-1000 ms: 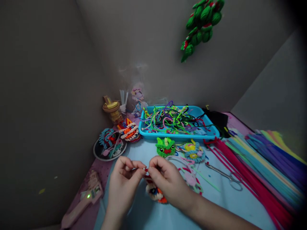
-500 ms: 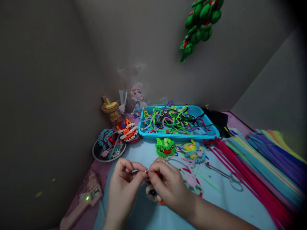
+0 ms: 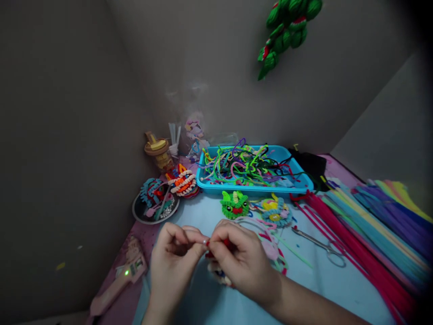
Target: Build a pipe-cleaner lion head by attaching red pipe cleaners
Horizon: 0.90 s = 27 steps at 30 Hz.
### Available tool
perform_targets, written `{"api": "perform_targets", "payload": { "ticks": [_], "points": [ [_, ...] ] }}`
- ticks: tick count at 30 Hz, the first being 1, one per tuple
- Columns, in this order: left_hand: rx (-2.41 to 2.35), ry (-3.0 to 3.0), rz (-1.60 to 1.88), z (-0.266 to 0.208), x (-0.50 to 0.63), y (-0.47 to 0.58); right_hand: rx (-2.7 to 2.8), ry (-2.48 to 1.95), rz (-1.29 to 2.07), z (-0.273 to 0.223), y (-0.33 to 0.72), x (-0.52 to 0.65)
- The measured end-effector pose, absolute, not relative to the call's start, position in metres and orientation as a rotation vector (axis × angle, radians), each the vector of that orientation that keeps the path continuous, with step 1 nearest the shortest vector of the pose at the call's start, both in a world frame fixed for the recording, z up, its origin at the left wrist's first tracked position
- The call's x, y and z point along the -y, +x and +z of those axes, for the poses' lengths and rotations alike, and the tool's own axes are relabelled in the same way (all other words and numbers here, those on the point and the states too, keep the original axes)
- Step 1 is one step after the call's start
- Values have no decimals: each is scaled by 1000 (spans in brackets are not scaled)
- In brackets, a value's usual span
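Observation:
My left hand pinches a small white bead between thumb and forefinger. Right beside it, fingertips nearly meeting, my right hand is closed on a red fuzzy pipe-cleaner piece, most of which its fingers hide. A cream, blue and orange pipe-cleaner bundle shows just below and behind the right fingers; whether it joins the red piece I cannot tell. Beyond the hands sit a green pipe-cleaner animal head and a blue and yellow one.
A blue tray of tangled pipe cleaners stands at the back. Scissors and bundled pipe cleaners lie right. Left are a metal bowl with beads, a glue gun with a lit green light, and a brown cup.
The view has shifted slightly, so the table items sit a little further right and higher. Both hands keep their pinch, and the white bead shows a bit more clearly.

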<state>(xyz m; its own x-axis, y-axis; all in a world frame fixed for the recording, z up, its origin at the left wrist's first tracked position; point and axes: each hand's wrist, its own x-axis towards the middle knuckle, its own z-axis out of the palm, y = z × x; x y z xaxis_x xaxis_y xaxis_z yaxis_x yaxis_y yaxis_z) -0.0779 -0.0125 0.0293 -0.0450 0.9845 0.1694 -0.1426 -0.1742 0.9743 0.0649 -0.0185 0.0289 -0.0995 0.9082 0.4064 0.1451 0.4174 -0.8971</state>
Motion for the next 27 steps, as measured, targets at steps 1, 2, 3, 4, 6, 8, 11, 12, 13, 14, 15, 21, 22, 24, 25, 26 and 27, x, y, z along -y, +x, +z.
{"api": "perform_targets", "payload": {
  "ticks": [1,2,3,4,6,8,11,12,13,14,15,21,22,24,25,26,27],
  "points": [
    [-1053,1194,1402,29,12,-78,1494,-979,901,28,63,18],
    [-1080,1189,1366,29,11,-79,1431,-996,977,26,61,18],
    [-1115,1204,1322,28,10,-80,1366,-1011,1065,23,60,17],
    [-1148,1243,1276,27,8,-82,1312,-1027,1138,21,58,16],
    [-1200,1375,1212,25,6,-84,1252,-1048,1211,18,56,15],
    [-1218,1506,1203,23,5,-86,1247,-1049,1217,18,55,14],
    [-1225,1610,1262,23,6,-87,1240,-1035,1274,21,55,14],
    [-1231,1636,1280,23,6,-87,1241,-1030,1289,22,55,15],
    [-1237,1666,1299,24,7,-87,1246,-1028,1296,22,55,15],
    [-1245,1697,1319,24,8,-86,1252,-1027,1297,23,55,15],
    [-1257,1732,1343,25,9,-86,1258,-1027,1299,23,55,15],
    [-1335,1882,1425,28,13,-85,1193,-1034,1400,20,53,13],
    [-1342,1878,1424,28,14,-84,1185,-1029,1411,20,53,13],
    [-1344,1861,1431,29,13,-84,1193,-1020,1393,19,53,12],
    [-1341,1852,1434,29,13,-84,1209,-1016,1371,19,54,12],
    [-1334,1841,1438,30,13,-83,1227,-1014,1347,19,54,12],
    [-1328,1828,1444,30,13,-83,1243,-1011,1327,18,55,12]
  ]
}}
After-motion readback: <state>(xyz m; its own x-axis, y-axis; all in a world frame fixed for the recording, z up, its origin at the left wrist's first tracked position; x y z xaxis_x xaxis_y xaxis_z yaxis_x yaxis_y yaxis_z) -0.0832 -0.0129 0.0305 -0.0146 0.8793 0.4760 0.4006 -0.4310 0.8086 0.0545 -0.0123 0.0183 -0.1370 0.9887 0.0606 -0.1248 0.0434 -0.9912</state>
